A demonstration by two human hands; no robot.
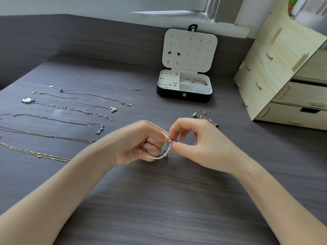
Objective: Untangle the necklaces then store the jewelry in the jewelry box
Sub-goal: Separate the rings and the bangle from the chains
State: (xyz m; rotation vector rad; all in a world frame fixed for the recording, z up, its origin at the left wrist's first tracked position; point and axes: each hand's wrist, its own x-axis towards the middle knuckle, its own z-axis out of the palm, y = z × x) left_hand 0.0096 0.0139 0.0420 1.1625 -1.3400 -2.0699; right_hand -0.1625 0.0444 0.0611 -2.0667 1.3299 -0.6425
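A silver bangle point(153, 157) is held just above the dark table, at the centre. My left hand point(134, 144) grips its left side with curled fingers. My right hand point(196, 144) pinches the bangle's upper right part between thumb and forefinger. The open jewelry box point(184, 96) stands farther back, its white lid point(190, 50) upright with a few earrings pinned on. Bracelets point(194, 81) and small pieces lie in its compartments. Several untangled necklaces point(70, 108) lie stretched out in rows on the left.
A small heap of loose jewelry point(203, 116) lies just behind my right hand. A pale wooden drawer unit point(286, 76) stands at the right. The dark wood table point(159, 200) runs back to a grey wall panel point(79, 36).
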